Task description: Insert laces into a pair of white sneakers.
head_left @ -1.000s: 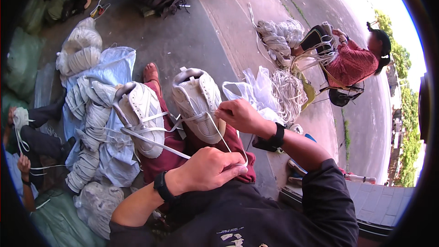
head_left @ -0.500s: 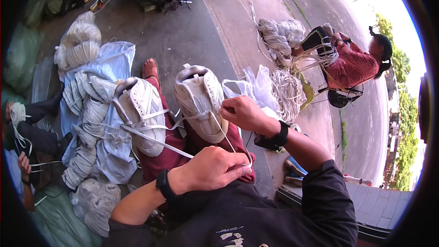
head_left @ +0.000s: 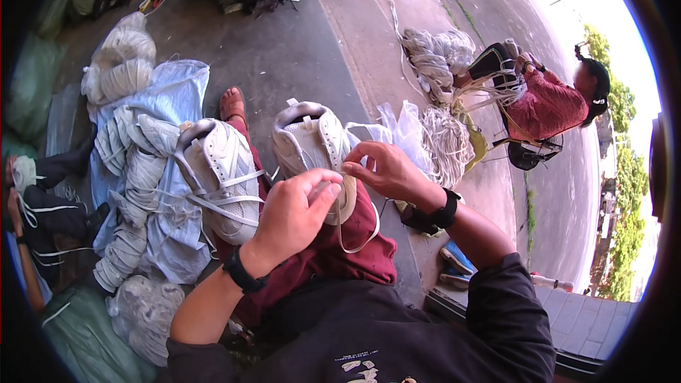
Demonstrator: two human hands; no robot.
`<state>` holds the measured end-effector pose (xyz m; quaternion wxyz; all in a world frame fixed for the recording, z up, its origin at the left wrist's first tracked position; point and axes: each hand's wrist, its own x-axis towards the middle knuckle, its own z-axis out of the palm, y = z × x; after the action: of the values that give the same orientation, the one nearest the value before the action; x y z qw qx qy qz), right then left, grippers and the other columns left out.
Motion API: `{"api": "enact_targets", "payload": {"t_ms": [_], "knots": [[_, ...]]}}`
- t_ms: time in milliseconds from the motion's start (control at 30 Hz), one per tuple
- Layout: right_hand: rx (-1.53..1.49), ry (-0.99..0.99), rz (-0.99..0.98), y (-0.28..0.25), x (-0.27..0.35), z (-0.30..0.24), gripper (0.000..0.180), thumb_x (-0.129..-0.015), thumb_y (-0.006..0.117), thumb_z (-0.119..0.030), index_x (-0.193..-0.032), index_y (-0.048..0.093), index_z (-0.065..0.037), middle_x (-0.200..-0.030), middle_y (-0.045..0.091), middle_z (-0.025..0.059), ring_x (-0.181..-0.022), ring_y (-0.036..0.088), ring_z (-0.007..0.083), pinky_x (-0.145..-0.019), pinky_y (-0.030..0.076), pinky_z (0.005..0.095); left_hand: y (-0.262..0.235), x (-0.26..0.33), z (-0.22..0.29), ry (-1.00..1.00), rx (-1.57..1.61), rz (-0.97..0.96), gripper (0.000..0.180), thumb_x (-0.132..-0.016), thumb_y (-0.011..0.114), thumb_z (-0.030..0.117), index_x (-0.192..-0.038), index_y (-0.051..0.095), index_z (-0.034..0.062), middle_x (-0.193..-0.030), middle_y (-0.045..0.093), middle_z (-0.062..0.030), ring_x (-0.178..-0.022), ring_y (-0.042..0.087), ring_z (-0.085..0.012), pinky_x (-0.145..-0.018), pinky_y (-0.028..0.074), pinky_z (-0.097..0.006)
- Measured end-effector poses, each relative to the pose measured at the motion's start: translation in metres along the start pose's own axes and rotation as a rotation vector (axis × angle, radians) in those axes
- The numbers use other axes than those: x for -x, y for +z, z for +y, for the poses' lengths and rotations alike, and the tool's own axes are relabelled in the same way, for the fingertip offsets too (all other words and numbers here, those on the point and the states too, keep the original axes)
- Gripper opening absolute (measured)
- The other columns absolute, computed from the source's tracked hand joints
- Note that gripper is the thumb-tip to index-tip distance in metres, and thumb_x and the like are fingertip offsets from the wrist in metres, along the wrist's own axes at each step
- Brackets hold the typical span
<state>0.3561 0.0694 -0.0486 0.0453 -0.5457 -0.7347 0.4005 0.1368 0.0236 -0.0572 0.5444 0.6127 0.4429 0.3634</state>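
Shoelace, thin, white and limp, is pinched between the fingers of the right hand and gripped by the closed left hand; it looks light and slippery, best held near its tip; it threads a white sneaker resting on the person's lap; a second sneaker sits just beside; piles of laces cover the floor.

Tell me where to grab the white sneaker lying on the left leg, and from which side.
Grip the white sneaker across its midsection, coming from above. It lies tilted on the lap with its laced upper facing up and loose laces trailing sideways, so the narrow waist is exposed; the left hand sits beside it.
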Motion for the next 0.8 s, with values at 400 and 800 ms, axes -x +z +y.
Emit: {"api": "enact_targets", "payload": {"t_ms": [400,800], "knots": [[-0.640,-0.095,-0.169,0.016,-0.017,0.042,0.106,-0.086,0.075,-0.039,-0.157,0.005,-0.003,-0.163,0.014,0.0168,-0.150,0.018,0.0261,-0.121,0.020,0.0404,-0.007,-0.030,-0.027,-0.253,0.258,-0.052,0.035,-0.098,0.057,0.015,-0.127,0.057,-0.0048,-0.063,0.054,0.0039,-0.051,0.046,-0.0022,-0.048,0.036,-0.021],[-0.338,-0.280,0.013,0.027,-0.003,0.041,0.107,-0.081,0.081,-0.036,-0.156,0.013,0.000,-0.159,0.026,0.0218,-0.145,0.031,0.0308,-0.117,0.027,0.0358,-0.013,-0.055,-0.010,-0.303,-0.028,-0.303,0.034,-0.095,0.061,0.027,-0.072,0.066,0.0015,-0.055,0.055,-0.0003,-0.049,0.050,-0.0063,-0.048,0.038,-0.028]]}}
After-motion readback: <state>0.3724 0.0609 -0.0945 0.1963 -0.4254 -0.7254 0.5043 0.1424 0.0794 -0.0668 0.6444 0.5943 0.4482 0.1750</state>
